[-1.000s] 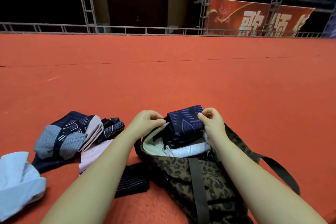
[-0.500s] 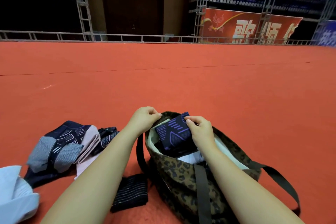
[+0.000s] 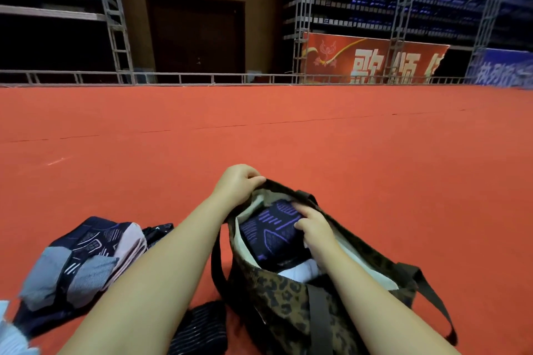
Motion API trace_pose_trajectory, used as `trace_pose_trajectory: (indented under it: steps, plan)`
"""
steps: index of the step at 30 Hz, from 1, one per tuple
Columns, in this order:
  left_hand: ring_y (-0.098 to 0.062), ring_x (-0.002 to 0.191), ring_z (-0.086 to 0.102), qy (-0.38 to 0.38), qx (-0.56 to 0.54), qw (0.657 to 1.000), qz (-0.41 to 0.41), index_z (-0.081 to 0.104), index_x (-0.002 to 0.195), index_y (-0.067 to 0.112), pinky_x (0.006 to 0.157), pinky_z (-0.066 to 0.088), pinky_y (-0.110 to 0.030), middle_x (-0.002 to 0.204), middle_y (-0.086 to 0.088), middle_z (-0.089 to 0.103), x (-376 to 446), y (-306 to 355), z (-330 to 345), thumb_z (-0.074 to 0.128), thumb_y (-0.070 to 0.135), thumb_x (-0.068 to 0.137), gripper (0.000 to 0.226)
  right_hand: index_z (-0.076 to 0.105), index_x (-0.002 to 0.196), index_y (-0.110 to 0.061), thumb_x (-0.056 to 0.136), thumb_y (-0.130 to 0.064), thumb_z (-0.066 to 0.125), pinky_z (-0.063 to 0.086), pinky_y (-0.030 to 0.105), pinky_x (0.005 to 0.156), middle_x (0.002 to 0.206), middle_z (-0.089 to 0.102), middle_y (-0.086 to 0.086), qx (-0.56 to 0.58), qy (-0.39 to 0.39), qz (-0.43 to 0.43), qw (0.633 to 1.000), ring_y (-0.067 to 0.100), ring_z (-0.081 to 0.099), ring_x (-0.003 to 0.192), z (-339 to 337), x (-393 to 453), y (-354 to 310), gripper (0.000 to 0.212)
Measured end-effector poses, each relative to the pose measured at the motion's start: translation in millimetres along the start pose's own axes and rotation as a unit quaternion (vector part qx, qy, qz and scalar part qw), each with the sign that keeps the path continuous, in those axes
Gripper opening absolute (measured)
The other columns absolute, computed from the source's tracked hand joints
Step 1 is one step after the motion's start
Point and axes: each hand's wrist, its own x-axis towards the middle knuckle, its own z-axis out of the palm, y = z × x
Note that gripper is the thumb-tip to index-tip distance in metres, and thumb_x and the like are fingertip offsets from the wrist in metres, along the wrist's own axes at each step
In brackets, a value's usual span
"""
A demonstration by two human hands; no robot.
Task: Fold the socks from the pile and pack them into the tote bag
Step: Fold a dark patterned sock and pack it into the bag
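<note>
The right hand point(image 3: 315, 229) reaches inside the tote bag point(image 3: 291, 305), its curled fingers gripping one folded navy sock point(image 3: 269, 232) patterned with purple bars; the sock sits within the bag's mouth, on top of something white point(image 3: 302, 271). The left hand point(image 3: 238, 183) pinches the bag's far rim between thumb and fingers. The two hands are apart, one on each side of the opening.

The bag is soft fabric in a brown-and-black leopard print with a pale lining and two dark webbing straps. It lies on a matte orange-red carpet point(image 3: 375, 158).

To the left lies the sock pile point(image 3: 83, 256): knitted pieces in navy, ribbed grey and pale pink, bunched together, perhaps four or five, though the overlap makes a count unsure. One dark striped sock point(image 3: 202, 328) lies flat beside the bag's base. A pale blue cloth point(image 3: 11, 337) shows at the lower left edge.
</note>
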Motion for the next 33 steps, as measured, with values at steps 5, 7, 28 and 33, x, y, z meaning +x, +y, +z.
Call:
trace_pose_trajectory:
  steps: [5, 7, 28, 33]
  plan:
    - [-0.016, 0.091, 0.06, -0.065, -0.019, 0.998, -0.013, 0.069, 0.093, 0.019, 0.078, 0.046, -0.03, 0.089, 0.005, 0.064, -18.3, -7.4, 5.1, 0.064, 0.037, 0.086, 0.019, 0.056, 0.107, -0.024, 0.08, 0.006, 0.04, 0.051, 0.039, 0.089, 0.112, 0.061, 0.002, -0.023, 0.058, 0.049, 0.997, 0.021, 0.059, 0.1, 12.3, 4.7, 12.6, 0.044]
    - [-0.016, 0.102, 0.058, -0.101, -0.015, 0.995, -0.022, 0.059, 0.118, 0.022, 0.085, 0.046, -0.03, 0.107, 0.004, 0.059, -29.5, -12.3, 9.6, 0.07, 0.047, 0.078, 0.048, 0.049, 0.088, -0.025, 0.077, 0.004, 0.038, 0.049, 0.036, 0.072, 0.104, 0.059, 0.009, -0.025, 0.126, 0.081, 0.988, 0.024, 0.057, 0.087, 15.3, 9.1, 16.1, 0.032]
    - [-0.019, 0.097, 0.063, -0.153, -0.001, 0.986, -0.06, 0.069, 0.102, 0.022, 0.082, 0.049, -0.034, 0.104, 0.002, 0.069, -35.0, -30.7, 25.2, 0.064, 0.048, 0.083, 0.032, 0.038, 0.142, -0.038, 0.084, -0.06, 0.054, 0.027, 0.036, 0.109, 0.149, 0.035, -0.008, -0.538, -0.159, -0.217, 0.799, 0.015, 0.03, 0.137, -9.8, -14.8, 20.0, 0.064]
    - [-0.02, 0.069, 0.056, -0.113, 0.019, 0.992, -0.058, 0.07, 0.086, 0.013, 0.06, 0.04, -0.033, 0.077, -0.006, 0.066, -29.8, -28.5, 16.3, 0.057, 0.048, 0.088, 0.038, 0.056, 0.123, -0.029, 0.092, -0.034, 0.053, 0.047, 0.034, 0.085, 0.12, 0.064, -0.006, -0.415, 0.047, -0.189, 0.889, 0.019, 0.057, 0.113, 3.8, -0.1, 9.8, 0.032]
